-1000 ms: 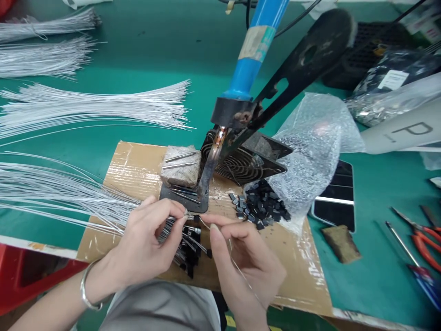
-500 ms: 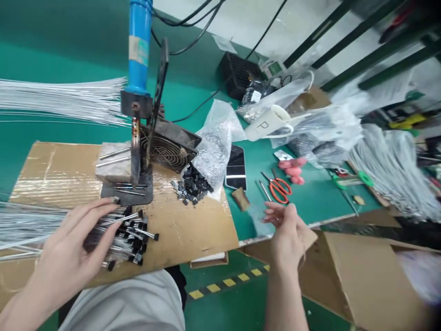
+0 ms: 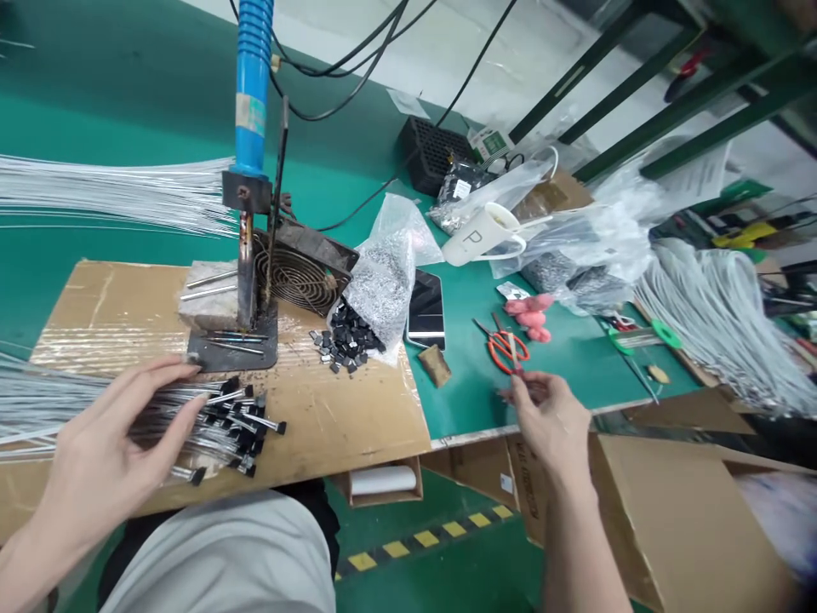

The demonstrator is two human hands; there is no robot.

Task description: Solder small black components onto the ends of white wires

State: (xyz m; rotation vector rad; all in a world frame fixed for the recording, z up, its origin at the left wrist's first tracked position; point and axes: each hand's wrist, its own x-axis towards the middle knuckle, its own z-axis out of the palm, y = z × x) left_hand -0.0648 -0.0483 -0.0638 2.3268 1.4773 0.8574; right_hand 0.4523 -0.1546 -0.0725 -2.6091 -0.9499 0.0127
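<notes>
The left hand [image 3: 121, 426] is positioned over a bundle of pale cables [image 3: 191, 436]. Its grip is released: the thumb and forefinger stand apart, with cable ends visible between them. Whether the palm bears on the cables cannot be told. The bundle lies across the cardboard sheet [image 3: 345, 417], with its black-tipped ends directed to the right.

The right hand [image 3: 552, 417] is at the front edge of the green desk [image 3: 460, 311], well apart from the bundle. Its grip is clenched on a slim tool [image 3: 512, 351], whose pale shaft projects upward past the fingertips; blur prevents closer identification. The orange-handled scissors [image 3: 524, 347] lie just beyond the fingers, adjacent to a pink object [image 3: 536, 317].

A blue-handled soldering iron [image 3: 249, 153] is mounted upright behind the bundle, its bit pointing down to a dark plate [image 3: 202, 354]. A grille-fronted fan [image 3: 303, 277] stands to its right. Loose black pieces [image 3: 348, 339] lie at the mouth of a clear bag [image 3: 391, 272]. A phone [image 3: 425, 305] and a brown pad [image 3: 435, 366] lie between the bag and the scissors.
</notes>
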